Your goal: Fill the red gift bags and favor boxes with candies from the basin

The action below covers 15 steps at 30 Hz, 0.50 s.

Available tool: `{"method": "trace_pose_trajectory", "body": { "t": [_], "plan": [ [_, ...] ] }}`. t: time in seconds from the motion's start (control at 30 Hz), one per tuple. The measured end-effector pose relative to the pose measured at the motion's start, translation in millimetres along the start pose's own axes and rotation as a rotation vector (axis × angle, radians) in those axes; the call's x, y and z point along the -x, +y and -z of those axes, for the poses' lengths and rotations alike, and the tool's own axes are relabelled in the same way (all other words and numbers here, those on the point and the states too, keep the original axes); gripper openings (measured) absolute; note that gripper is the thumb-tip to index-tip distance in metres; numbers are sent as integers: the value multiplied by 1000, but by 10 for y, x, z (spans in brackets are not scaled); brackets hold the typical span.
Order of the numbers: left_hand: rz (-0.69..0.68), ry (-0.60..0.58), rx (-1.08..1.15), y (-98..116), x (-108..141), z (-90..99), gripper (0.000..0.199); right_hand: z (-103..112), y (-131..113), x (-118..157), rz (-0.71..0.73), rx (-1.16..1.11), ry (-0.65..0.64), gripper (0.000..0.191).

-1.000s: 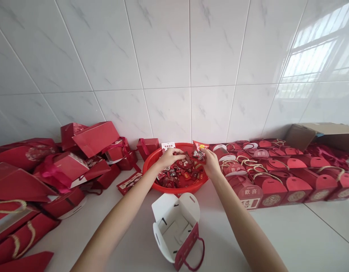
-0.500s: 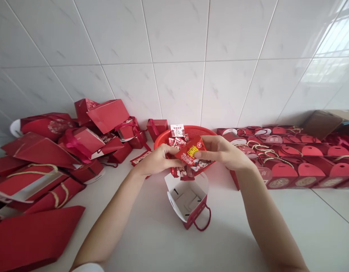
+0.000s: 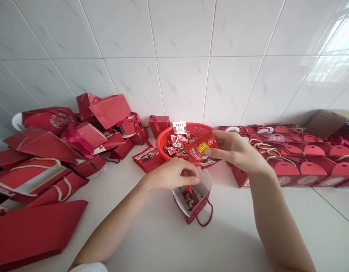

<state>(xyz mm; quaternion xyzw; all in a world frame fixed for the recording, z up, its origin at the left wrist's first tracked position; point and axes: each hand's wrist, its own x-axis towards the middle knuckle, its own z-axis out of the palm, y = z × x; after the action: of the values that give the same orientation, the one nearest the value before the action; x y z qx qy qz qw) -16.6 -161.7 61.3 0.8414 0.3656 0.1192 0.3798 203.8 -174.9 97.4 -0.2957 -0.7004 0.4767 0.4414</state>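
Over the open red box (image 3: 188,211) with white inside and a cord handle, my left hand (image 3: 174,173) has its fingers curled around a small red item, mostly hidden. A dark red packet (image 3: 190,199) lies inside that box. My right hand (image 3: 237,151) pinches a red snack packet with yellow lettering (image 3: 201,147), tilted above the front right of the basket. The red plastic basket (image 3: 161,142) behind my hands contains several small red-and-white wrapped sweets (image 3: 177,140) and a white card (image 3: 179,127).
Red boxes (image 3: 38,147) with rope or ribbon handles are heaped at the left. Rows of red boxes (image 3: 307,172) stand at the right, with a brown carton (image 3: 321,122) behind. A flat red packet (image 3: 148,159) lies left of the basket, before the tiled wall.
My left hand has moved down from the snack packet to over the box, where a dark red packet now lies. My right hand has shifted slightly right, still holding the snack packet.
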Motion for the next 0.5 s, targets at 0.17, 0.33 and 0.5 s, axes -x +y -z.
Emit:
{"method": "trace_pose_trajectory", "body": {
  "t": [0.17,0.33,0.5],
  "plan": [
    [-3,-126,-45,-36,6,-32,13,14,-12,15,16,46,20,17],
    [-76,-184,-125,-15,85,120,29,12,9,3,29,57,30,18],
    [-17,-52,-197,-39,141,183,19,-11,-8,-10,21,47,29,19]
  ]
}}
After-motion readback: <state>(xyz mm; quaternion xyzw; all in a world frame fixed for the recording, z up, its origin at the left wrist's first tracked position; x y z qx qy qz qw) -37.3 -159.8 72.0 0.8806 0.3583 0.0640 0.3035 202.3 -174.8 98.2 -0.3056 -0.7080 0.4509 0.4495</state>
